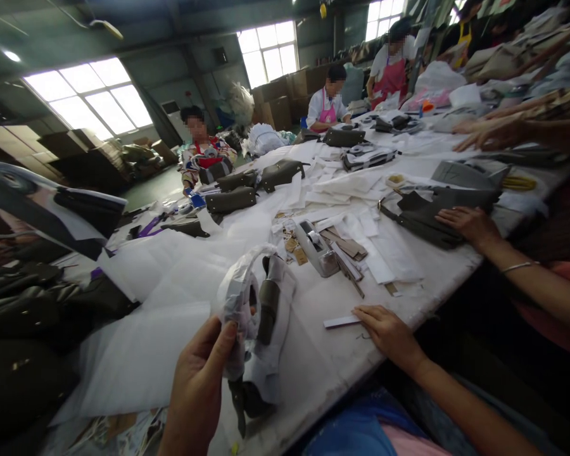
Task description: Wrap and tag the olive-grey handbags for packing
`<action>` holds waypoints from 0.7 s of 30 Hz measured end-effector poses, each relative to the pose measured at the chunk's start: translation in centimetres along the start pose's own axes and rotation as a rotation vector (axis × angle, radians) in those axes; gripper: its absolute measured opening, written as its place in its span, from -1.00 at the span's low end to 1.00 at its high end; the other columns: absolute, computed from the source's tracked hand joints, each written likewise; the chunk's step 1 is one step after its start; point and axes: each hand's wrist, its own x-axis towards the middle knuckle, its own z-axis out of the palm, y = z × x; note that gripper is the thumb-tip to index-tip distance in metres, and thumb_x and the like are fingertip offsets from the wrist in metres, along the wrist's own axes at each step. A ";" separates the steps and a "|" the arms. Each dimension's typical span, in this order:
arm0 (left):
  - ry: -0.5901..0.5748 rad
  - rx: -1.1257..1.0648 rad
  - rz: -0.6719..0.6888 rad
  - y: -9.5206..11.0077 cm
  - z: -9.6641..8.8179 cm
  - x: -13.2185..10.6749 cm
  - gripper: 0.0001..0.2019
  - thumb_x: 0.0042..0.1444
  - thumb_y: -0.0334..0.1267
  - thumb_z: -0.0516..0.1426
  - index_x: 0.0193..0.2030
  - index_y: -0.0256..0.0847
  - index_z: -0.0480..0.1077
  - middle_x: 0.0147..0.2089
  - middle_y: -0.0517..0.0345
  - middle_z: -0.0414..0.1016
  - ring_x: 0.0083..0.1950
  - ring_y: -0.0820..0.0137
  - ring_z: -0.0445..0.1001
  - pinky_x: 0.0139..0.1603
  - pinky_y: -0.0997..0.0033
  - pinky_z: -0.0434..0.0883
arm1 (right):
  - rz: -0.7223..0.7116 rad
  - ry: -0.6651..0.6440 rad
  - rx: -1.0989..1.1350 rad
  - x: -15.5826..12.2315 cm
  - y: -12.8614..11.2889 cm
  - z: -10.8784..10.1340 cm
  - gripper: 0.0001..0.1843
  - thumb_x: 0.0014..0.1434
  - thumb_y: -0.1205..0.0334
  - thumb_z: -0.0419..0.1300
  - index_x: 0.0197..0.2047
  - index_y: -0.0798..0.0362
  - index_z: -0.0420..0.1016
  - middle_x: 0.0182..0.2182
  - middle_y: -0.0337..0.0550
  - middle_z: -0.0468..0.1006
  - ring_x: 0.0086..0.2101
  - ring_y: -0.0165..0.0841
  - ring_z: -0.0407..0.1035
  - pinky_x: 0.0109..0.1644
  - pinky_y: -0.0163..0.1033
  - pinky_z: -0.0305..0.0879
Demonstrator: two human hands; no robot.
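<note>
My left hand (200, 373) is closed, thumb and fingers pinching the white-wrapped handle (235, 291) of a dark olive handbag. The bag's body (268, 310) stands on the table behind my fingers, partly covered in white wrapping. A dark strap end (238, 405) hangs below it. To the right, my right hand (392, 335) is low over the tabletop, its fingertips closed on the end of a narrow white strip (342, 322). Above that hand lie a tape dispenser (316, 247) and several brown card strips (344, 244).
White foam sheets (147, 354) spread left of the bag. Dark bags (19, 310) are piled at the far left. A co-worker's hand (470, 228) rests on another dark bag (437, 215) at right. Other people (330, 104) sit and stand around the long table (308, 380).
</note>
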 end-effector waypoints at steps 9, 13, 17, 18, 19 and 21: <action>-0.124 -0.005 0.055 0.4 -0.1 0.6 -0.64 0.22 0.00 0.19 0.01 -0.20 0.52 -0.12 0.07 0.59 -0.13 0.29 0.49 -0.11 0.42 0.41 | 0.165 0.027 0.553 5.4 -6.5 -3.9 -0.69 0.31 -0.02 0.17 -0.09 -0.05 0.64 -0.14 -0.08 0.64 -0.13 -0.16 0.52 -0.02 -0.14 0.46; -0.156 0.059 0.069 1.4 0.2 0.2 -0.66 0.26 0.00 0.15 -0.02 -0.19 0.54 -0.18 0.11 0.58 -0.15 0.30 0.47 -0.10 0.42 0.39 | 0.008 -0.165 0.755 8.8 -12.0 -7.6 -0.66 0.32 -0.05 0.15 -0.09 -0.06 0.66 -0.31 -0.12 0.62 -0.27 -0.24 0.50 -0.23 -0.26 0.43; -0.160 0.133 0.088 2.1 0.5 -0.2 -0.63 0.24 0.02 0.16 0.00 -0.19 0.55 -0.21 0.11 0.57 -0.17 0.27 0.48 -0.14 0.40 0.40 | -0.098 -0.241 0.786 11.5 -14.7 -8.9 -0.67 0.33 -0.05 0.13 -0.10 -0.09 0.67 -0.42 -0.18 0.58 -0.39 -0.30 0.46 -0.38 -0.30 0.37; -0.160 0.148 0.097 2.3 0.5 -0.2 -0.62 0.23 0.02 0.16 0.00 -0.19 0.55 -0.20 0.09 0.58 -0.14 0.24 0.48 -0.12 0.38 0.41 | -0.116 -0.247 0.788 12.1 -15.0 -8.9 -0.67 0.32 -0.05 0.14 -0.11 -0.10 0.67 -0.43 -0.19 0.58 -0.40 -0.31 0.46 -0.39 -0.31 0.37; -0.159 0.160 0.108 2.4 0.6 -0.3 -0.62 0.23 0.02 0.15 0.01 -0.19 0.56 -0.18 0.08 0.59 -0.11 0.21 0.49 -0.09 0.34 0.42 | -0.137 -0.254 0.788 12.7 -15.3 -8.7 -0.67 0.32 -0.05 0.14 -0.12 -0.11 0.67 -0.44 -0.19 0.58 -0.41 -0.31 0.46 -0.40 -0.32 0.37; -0.160 0.181 0.142 2.7 0.8 -0.5 -0.62 0.23 0.00 0.14 0.02 -0.20 0.56 -0.15 0.05 0.61 -0.04 0.15 0.50 -0.01 0.27 0.43 | -0.193 -0.263 0.791 13.7 -15.7 -8.3 -0.67 0.31 -0.06 0.14 -0.13 -0.12 0.68 -0.45 -0.18 0.58 -0.42 -0.29 0.47 -0.41 -0.32 0.39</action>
